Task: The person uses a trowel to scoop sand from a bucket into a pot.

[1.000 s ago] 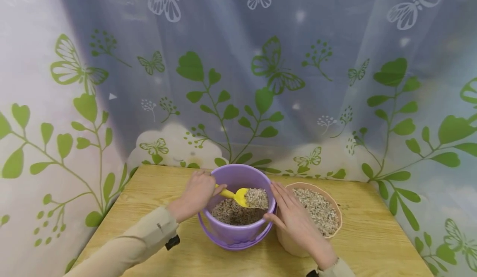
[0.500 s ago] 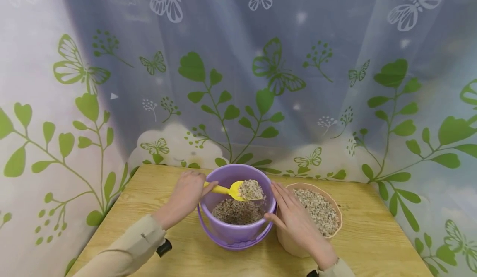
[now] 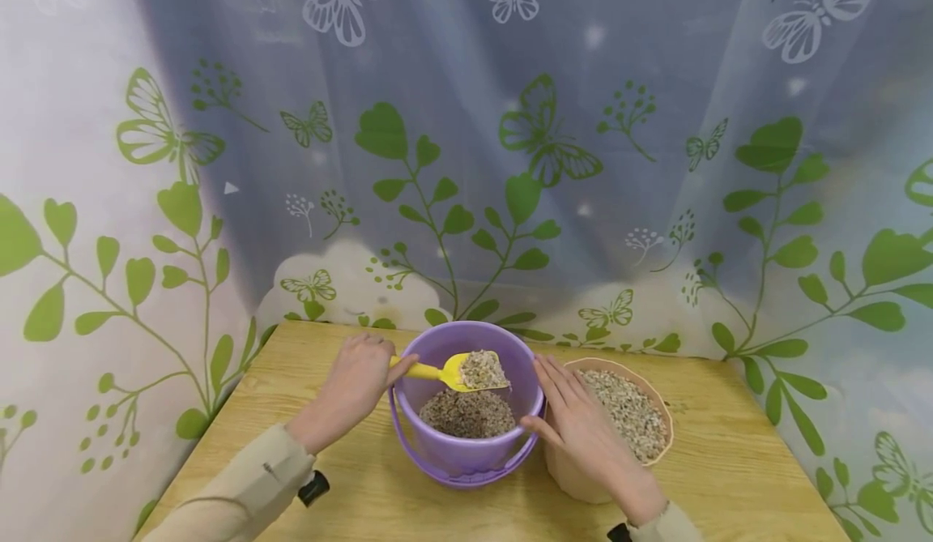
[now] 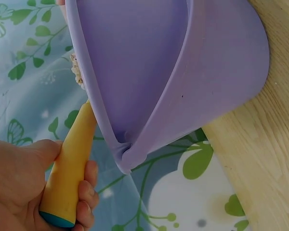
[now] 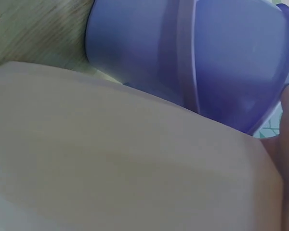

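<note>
Head view: a person's left hand (image 3: 357, 376) grips the handle of a yellow scoop (image 3: 450, 373), whose blade, heaped with pale grains (image 3: 484, 369), hangs over a purple bucket (image 3: 466, 451). More grains, darker, lie in the bucket. The right hand (image 3: 583, 424) rests with fingers extended against the bucket's right rim.

Spilling looks the likeliest trouble: the heap has no cover and reaches the blade's front lip, so a tilt or a jerk of the left wrist could shed grains. Knocking the scoop on the bucket's left rim could do the same (the left wrist view shows them very near; whether they touch cannot be told). Should the right hand push too hard, the bucket might slide.

Just right of the bucket, a tan pot (image 3: 568, 473) full of grains stands on the wooden surface (image 3: 729, 445), its left side partly hidden by the right hand, which blocks the direct way across. Bucket handle (image 3: 466, 481) hangs down in front; patterned curtain (image 3: 466, 80) behind.
</note>
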